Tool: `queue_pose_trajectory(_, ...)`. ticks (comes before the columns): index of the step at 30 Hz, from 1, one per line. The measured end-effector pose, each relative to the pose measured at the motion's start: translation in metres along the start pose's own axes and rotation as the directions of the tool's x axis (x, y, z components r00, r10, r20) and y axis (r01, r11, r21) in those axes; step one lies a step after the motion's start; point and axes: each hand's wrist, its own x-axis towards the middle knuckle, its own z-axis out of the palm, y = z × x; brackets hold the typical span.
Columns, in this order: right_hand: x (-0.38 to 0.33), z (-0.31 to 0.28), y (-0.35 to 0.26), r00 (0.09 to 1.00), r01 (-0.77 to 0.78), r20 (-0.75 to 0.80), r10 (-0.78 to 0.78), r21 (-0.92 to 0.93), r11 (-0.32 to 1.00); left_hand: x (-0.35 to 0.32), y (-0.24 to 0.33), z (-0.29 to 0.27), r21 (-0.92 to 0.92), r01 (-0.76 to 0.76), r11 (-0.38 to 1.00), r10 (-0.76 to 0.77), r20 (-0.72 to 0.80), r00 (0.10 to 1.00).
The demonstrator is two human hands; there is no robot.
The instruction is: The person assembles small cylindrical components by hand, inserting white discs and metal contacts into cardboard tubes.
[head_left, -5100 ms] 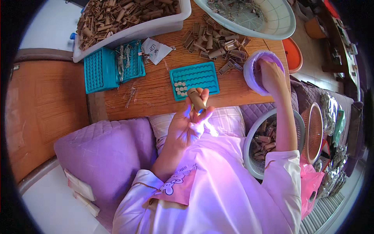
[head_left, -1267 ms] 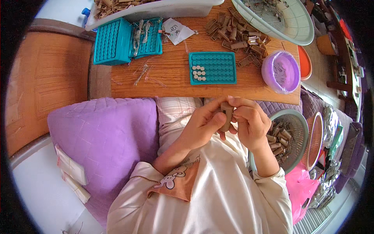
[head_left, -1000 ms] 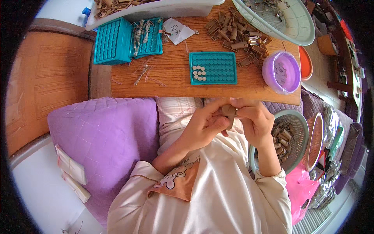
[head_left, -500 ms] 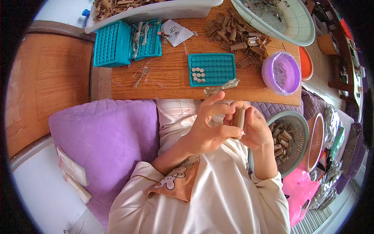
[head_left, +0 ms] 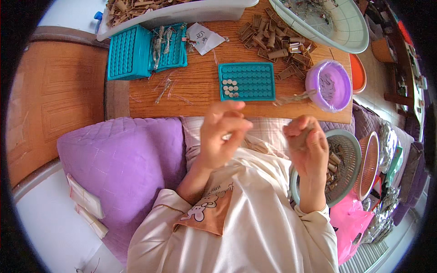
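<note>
My left hand (head_left: 222, 136) is raised above my lap, just in front of the table edge. Its fingers are curled and blurred, and a small pale spot shows among them that I cannot make out. To the right, my right hand (head_left: 311, 144) closes around a brown hollow casing (head_left: 297, 138), mostly hidden and smeared by motion. A thin bundle of wires (head_left: 295, 98) sticks out beyond that hand over the table's front edge. Ahead of both hands lies a teal tray (head_left: 255, 81) of round pockets, with several white discs (head_left: 230, 88) in its left part.
Loose brown casings (head_left: 277, 38) are heaped behind the tray. A purple tub (head_left: 344, 86) stands at the table's right. Stacked teal trays (head_left: 129, 52) and a white bin (head_left: 182, 17) sit far left. Beside my right arm is a grey basket (head_left: 350, 168) holding more casings.
My hands have moved apart, the left one leftward and the right one rightward with the brown casing. The wire bundle has shifted right, toward the purple tub.
</note>
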Motion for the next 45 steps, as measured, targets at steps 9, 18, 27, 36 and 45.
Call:
queue_pose_trajectory(9,-0.090,-0.106,-0.083,0.895,-0.441,-0.442,-0.067,-0.897,0.020,0.033,-0.020,-0.057,-0.292,0.105,0.951,-0.248,-0.511,0.823)
queue_pose_trajectory(18,-0.053,-0.052,-0.086,0.931,-0.364,-0.358,-0.066,-0.924,-0.114,0.093,-0.021,-0.058,-0.378,0.035,0.925,-0.250,-0.537,0.806)
queue_pose_trajectory(27,0.053,0.003,-0.038,0.990,0.135,0.129,0.049,-0.975,-0.174,0.198,-0.023,-0.067,0.261,0.071,0.963,0.039,-0.395,0.918)
queue_pose_trajectory(36,0.075,0.013,-0.062,0.913,0.389,0.371,0.168,-0.917,-0.090,0.324,-0.107,-0.069,0.980,0.034,0.194,-0.365,0.040,0.930)
queue_pose_trajectory(45,0.150,-0.010,-0.122,0.935,0.254,0.241,-0.262,-0.967,0.018,0.338,-0.128,-0.048,0.963,0.256,0.085,-0.531,-0.174,0.830)
